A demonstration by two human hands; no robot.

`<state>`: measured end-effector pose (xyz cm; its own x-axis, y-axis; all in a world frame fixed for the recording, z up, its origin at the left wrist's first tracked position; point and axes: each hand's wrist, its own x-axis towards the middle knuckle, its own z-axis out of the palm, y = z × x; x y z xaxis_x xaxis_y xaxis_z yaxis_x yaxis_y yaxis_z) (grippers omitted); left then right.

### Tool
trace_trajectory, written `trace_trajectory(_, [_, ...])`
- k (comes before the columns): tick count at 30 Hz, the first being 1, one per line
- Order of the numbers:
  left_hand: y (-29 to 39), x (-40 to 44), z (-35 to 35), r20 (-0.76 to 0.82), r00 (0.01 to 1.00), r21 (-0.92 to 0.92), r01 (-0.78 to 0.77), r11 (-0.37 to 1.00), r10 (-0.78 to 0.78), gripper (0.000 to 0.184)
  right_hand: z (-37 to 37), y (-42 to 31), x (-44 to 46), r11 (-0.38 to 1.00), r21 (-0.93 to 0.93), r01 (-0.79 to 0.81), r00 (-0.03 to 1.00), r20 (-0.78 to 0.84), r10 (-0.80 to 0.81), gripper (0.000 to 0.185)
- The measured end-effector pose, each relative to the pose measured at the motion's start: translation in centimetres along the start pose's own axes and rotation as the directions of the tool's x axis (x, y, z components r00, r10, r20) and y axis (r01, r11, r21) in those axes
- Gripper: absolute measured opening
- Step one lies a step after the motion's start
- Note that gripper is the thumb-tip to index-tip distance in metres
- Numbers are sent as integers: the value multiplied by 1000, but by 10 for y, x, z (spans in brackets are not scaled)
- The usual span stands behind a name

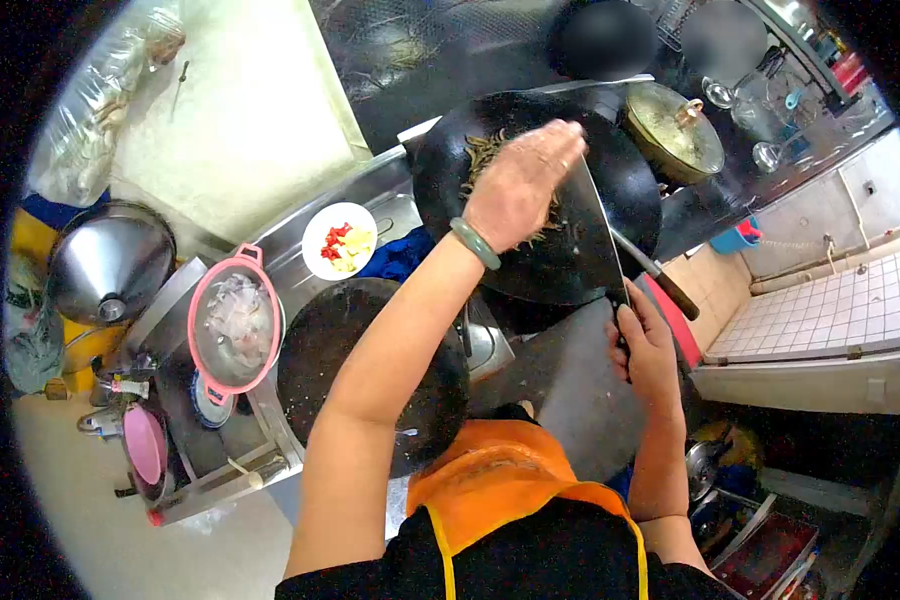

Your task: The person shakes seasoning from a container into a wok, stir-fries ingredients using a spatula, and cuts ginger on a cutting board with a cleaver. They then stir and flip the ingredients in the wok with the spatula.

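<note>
Filling the wok (630,190): seems partly done, as a judgement; brown strips (485,155) lie in it, with more beside the hand and blade. Whether those last ones rest on metal or in the wok, I cannot tell.
Left hand (525,180): palm down over the wok, fingers stretched and close together, seemingly gripping nothing, next to the cleaver.
Right hand (645,345): fingers closed round the handle of the cleaver (595,225), whose broad blade reaches over the wok.
Outside the wok: the plate and colander food, neither apparently added so far; whether the strips are cooking cannot be told.
Plate (311,240): white, on the table edge left of the wok; red pieces (338,239) and pale yellow pieces (344,263) side by side, not mixed.
Colander (195,335): pink, holding a heap of whitish, translucent pieces (240,320), too blurred to name.
Pot (660,160): beyond the wok to the right, glass lid (682,135) on, something yellowish showing through.
Board (315,350): round, dark, between colander and person, a few pale crumbs on it.
</note>
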<state>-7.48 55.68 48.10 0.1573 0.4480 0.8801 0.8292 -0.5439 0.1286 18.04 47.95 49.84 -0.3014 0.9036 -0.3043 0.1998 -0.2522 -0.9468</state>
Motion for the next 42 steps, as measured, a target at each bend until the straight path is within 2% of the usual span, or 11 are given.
trace_trajectory(2, [-11, -19, 26, 197, 980, -61, -26, 998, 38, 49, 2, -12, -8, 968, 241, -70, 997, -4, 74, 41])
trace_trajectory(5, [-37, -56, 37, 629, 590, 568, 97, 818, -506, 55, -11, -15, -4, 945, 325, -15, 1000, 0, 16, 41])
trace_trajectory(12, [-8, -12, 43, 370, 927, 3, -72, 997, 66, 56, -16, -5, -7, 905, 422, -49, 997, -28, 67, 43])
trace_trajectory(13, [-25, -24, 46, 442, 855, 88, 260, 962, -271, 46, -15, -9, -10, 901, 435, 11, 998, -63, 18, 45])
trace_trajectory(15, [-59, -57, 28, 455, 839, 493, 41, 869, -298, 34, -19, -7, -8, 892, 441, 95, 994, -87, -63, 44])
trace_trajectory(19, [-42, -66, -95, 43, 912, 322, 374, 870, -408, 22, -4, 14, 6, 966, -60, 251, 963, 115, -243, 44])
trace_trajectory(23, [8, -149, -183, -257, 676, 175, 735, 655, -691, 12, 75, 40, 8, 562, -165, 810, 563, 482, -671, 49])
trace_trajectory(25, [47, -190, -212, -344, 549, 266, 835, 481, -762, 11, 105, 69, -4, 547, -352, 759, 615, 663, -427, 48])
trace_trajectory(31, [135, -306, -243, -300, 357, 325, 910, 257, -885, 12, 166, 157, -5, 215, -341, 915, 402, 820, -407, 45])
trace_trajectory(38, [106, -294, -234, -229, 360, 251, 920, 303, -904, 16, 185, 147, -13, 267, -188, 945, 299, 827, -475, 33])
trace_trajectory(42, [51, -293, -203, 87, 500, 288, 815, 502, -861, 11, 156, 146, -8, 444, -324, 835, 515, 744, -426, 27])
